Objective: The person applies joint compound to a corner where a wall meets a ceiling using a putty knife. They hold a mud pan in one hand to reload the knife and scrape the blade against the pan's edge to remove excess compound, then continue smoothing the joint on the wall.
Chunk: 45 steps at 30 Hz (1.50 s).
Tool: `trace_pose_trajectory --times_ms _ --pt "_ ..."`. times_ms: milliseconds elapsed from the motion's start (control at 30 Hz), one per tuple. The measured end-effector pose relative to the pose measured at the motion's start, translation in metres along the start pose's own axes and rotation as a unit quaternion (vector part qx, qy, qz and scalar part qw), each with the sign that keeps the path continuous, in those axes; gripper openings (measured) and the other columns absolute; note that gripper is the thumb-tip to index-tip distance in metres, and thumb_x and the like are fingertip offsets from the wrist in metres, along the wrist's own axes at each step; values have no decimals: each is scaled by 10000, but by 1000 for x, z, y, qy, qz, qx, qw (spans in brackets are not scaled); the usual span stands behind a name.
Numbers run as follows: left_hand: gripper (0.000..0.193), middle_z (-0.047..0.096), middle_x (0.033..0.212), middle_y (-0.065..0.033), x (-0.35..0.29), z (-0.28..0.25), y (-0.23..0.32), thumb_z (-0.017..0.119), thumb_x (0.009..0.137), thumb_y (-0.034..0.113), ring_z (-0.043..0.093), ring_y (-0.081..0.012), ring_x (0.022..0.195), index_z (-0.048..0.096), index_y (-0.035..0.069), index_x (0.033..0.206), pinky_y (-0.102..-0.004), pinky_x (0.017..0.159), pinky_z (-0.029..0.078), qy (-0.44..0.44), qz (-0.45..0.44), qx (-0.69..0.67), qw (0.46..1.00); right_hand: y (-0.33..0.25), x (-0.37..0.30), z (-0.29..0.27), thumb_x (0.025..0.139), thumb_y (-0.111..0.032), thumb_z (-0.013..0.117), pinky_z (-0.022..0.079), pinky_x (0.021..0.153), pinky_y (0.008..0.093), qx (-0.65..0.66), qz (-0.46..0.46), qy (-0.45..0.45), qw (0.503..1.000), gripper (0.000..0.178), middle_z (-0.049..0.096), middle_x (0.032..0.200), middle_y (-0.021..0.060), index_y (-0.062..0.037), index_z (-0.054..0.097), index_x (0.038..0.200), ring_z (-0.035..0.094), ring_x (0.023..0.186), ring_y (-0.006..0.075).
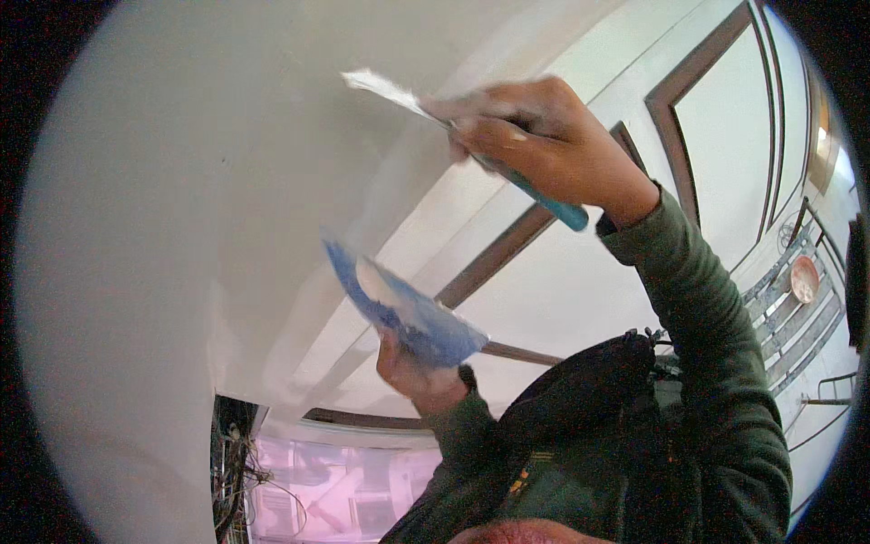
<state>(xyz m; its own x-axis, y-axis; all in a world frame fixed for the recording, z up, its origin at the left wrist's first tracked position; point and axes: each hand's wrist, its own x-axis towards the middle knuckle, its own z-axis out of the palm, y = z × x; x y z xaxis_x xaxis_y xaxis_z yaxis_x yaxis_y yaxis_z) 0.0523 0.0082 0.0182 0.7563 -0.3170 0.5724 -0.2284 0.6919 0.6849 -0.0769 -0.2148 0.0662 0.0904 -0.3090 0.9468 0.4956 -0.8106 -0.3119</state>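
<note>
My right hand, raised at upper centre, is closed round a putty knife. Its teal handle end sticks out below my palm, and pale filler covers the blade. The blade points up and left in front of a smooth grey-white plaster surface; whether it touches cannot be told. Lower down, my left hand grips a blue flat spreader board from beneath, with whitish filler smeared across its face. The board is tilted and slightly blurred, apart from the knife. Some left fingers are hidden behind it.
Brown-framed white panels line the right side. A slatted platform at far right carries a reddish bowl. Loose wires hang in a dark opening at lower left, beside a pinkish window-like area.
</note>
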Motion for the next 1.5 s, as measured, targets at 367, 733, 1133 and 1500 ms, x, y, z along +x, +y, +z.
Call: trace_pose_trajectory --times_ms 367,733,1133,1500 --pt "322 609 956 -105 -10 65 -43 434 1012 258 597 -151 848 541 -25 1123 -310 707 521 -16 -176 -41 983 1 -80 32 967 -206 536 505 652 216 433 175 -28 884 346 643 1063 136 -6 591 1244 616 852 138" --pt "337 592 1092 -183 5 44 -41 487 987 214 594 -274 980 515 -27 1222 -348 814 530 -101 107 285 947 11 -106 10 966 -179 533 456 605 284 354 148 -116 916 298 574 915 101 -13 612 1200 541 695 143" --pt "507 549 1189 -200 -14 65 -57 551 932 287 569 -321 1068 419 -22 1311 -461 899 494 -72 -195 -127 970 -20 -83 -6 971 -202 530 485 747 268 617 343 9 709 347 646 1026 105 46 568 1211 592 858 126" --pt "465 566 1057 -174 -23 82 -67 507 948 331 579 -289 954 430 -20 1241 -467 799 515 -35 -143 74 986 -2 -79 -13 972 -199 518 494 647 284 633 351 43 689 290 646 986 110 30 559 1146 605 752 135"
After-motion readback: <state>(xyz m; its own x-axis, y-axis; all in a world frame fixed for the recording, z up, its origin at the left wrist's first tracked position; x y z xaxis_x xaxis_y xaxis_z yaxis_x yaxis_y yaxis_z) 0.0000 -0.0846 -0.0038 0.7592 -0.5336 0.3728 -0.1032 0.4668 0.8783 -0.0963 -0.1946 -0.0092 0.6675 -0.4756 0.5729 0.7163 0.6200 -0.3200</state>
